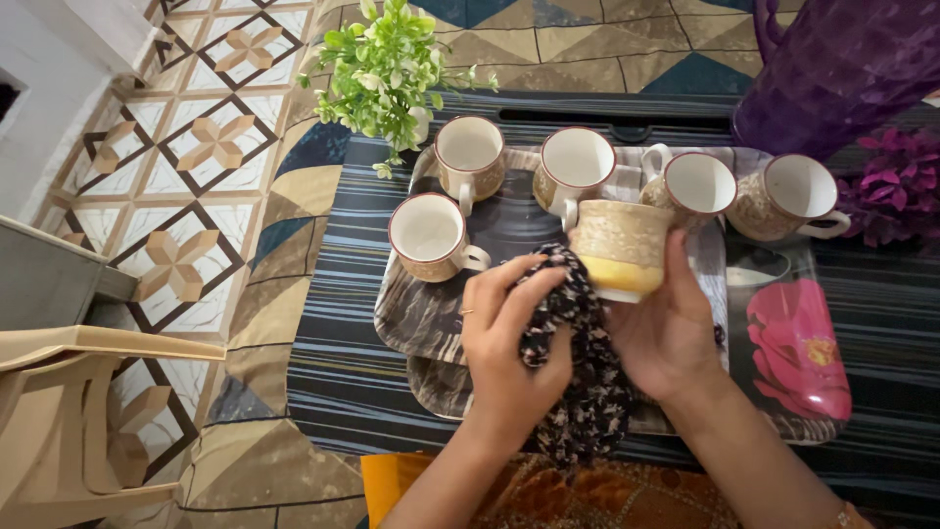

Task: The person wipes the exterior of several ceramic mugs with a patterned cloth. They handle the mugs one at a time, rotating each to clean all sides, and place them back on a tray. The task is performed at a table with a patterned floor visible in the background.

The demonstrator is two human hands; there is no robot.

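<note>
My right hand (669, 328) holds a beige and yellow cup (621, 251) tilted on its side above the tray (421, 318). My left hand (507, 338) grips a black cloth with white specks (578, 362) and presses it against the cup's side. Several more cups stand upright on the tray: one at the left (428, 235), one behind it (470, 155), one in the middle (573, 168), and two at the right (695, 188) (793, 198). All have white insides and patterned beige outsides.
The tray rests on a dark striped table (333, 353); its right part shows a pink flower print (798, 348). A green potted plant (382, 69) stands at the back left, a purple vase (837, 69) and purple flowers (896, 186) at the back right. A beige plastic chair (69, 411) stands at the left.
</note>
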